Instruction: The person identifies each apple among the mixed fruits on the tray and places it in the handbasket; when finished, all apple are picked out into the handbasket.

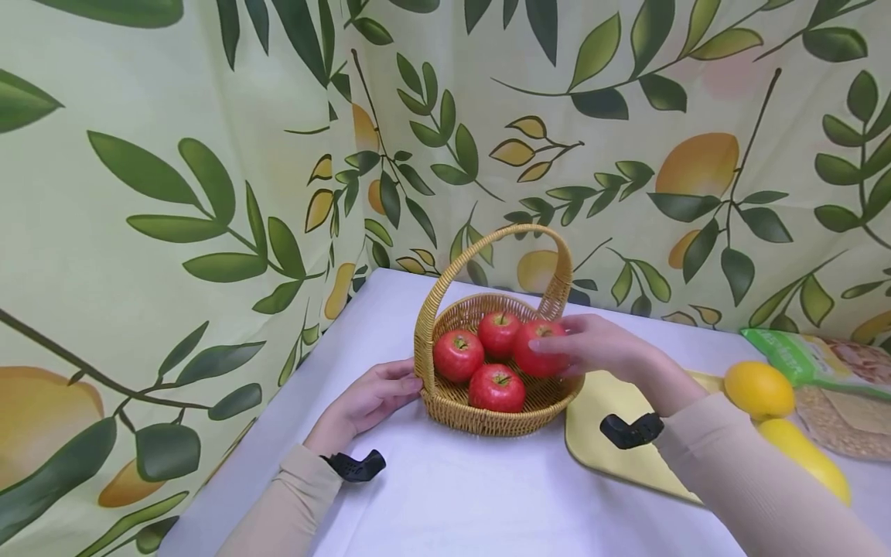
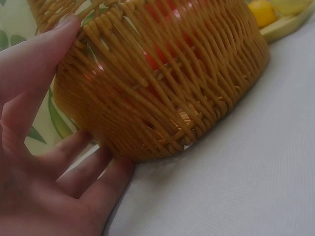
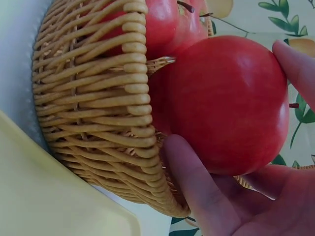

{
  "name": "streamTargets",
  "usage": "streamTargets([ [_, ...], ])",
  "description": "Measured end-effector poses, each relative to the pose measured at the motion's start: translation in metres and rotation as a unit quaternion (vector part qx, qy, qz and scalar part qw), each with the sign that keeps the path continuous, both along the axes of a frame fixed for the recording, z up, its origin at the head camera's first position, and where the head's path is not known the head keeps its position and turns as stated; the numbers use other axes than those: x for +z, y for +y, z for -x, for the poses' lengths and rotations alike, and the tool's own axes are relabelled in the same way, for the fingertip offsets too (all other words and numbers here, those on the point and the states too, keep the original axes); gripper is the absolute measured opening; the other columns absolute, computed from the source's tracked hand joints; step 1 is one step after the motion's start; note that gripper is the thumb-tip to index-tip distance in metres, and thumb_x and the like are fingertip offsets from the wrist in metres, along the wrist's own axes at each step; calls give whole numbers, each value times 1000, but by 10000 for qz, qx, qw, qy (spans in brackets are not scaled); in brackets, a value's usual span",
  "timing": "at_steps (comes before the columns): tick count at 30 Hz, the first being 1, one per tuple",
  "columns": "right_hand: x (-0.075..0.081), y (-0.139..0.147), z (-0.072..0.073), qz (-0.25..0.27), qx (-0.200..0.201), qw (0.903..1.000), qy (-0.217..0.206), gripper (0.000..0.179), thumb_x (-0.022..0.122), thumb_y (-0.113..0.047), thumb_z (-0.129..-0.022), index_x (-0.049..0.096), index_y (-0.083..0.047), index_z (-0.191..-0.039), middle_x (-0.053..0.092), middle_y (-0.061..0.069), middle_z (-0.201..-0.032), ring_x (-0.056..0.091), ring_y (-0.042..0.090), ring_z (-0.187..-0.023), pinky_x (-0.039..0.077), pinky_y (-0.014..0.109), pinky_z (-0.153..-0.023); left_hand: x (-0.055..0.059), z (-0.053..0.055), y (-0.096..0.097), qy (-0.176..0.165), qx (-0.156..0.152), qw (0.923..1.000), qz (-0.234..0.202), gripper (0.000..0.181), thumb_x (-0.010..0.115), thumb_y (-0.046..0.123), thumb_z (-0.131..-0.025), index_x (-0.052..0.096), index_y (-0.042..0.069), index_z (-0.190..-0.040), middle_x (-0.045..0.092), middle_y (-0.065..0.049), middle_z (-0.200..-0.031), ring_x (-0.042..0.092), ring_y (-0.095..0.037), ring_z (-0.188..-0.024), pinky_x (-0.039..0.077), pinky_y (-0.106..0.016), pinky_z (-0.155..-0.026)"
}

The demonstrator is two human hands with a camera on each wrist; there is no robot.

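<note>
A wicker basket [image 1: 459,418] with a tall arched handle holds several red apples [image 1: 496,388]. My right hand [image 1: 602,348] grips one apple [image 3: 226,103] at the basket's right side, thumb and fingers spread around it. That apple is just at the rim, close beside the others; the head view does not show whether it rests on anything. My left hand [image 1: 372,398] touches the basket's left outer side near the handle's base. In the left wrist view its thumb lies high against the wicker, and the other fingers [image 2: 106,182] reach the lower wall.
A pale yellow tray [image 1: 612,418] lies right of the basket, partly under my right forearm. Beyond it are an orange [image 1: 759,389], a long yellow fruit [image 1: 803,456] and a green food packet [image 1: 786,352]. Leaf-patterned cloth [image 1: 592,155] hangs behind and left of the white table [image 1: 452,495].
</note>
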State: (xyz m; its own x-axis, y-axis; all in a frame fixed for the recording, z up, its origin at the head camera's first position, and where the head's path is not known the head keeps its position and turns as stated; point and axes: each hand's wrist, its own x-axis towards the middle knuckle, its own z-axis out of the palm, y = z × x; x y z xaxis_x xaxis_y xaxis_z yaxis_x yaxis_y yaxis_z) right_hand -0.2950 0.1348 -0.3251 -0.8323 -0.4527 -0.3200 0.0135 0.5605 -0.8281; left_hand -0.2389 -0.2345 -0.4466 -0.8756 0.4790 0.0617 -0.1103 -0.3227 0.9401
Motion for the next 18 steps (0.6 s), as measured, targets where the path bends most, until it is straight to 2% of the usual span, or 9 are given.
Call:
streamTargets([
  [8,1,-3,1,-117,209,9997,65,78,75,-43,-92,43,2,-148,59,17,-134,64,31,-114,59,44,-91,0,0,1,-77,61,10000,-1,40,58,-5,-97,76,21,-121,54,-16,-148,60,-16,-125,44,-37,-112],
  [18,-2,-9,3,-246,218,9994,132,74,76,-41,-92,47,4,-144,60,17,-131,65,30,-112,61,44,-89,1,0,0,-73,29,10000,-36,42,57,-6,-96,77,22,-120,54,-15,-149,59,-16,-125,43,-36,-113],
])
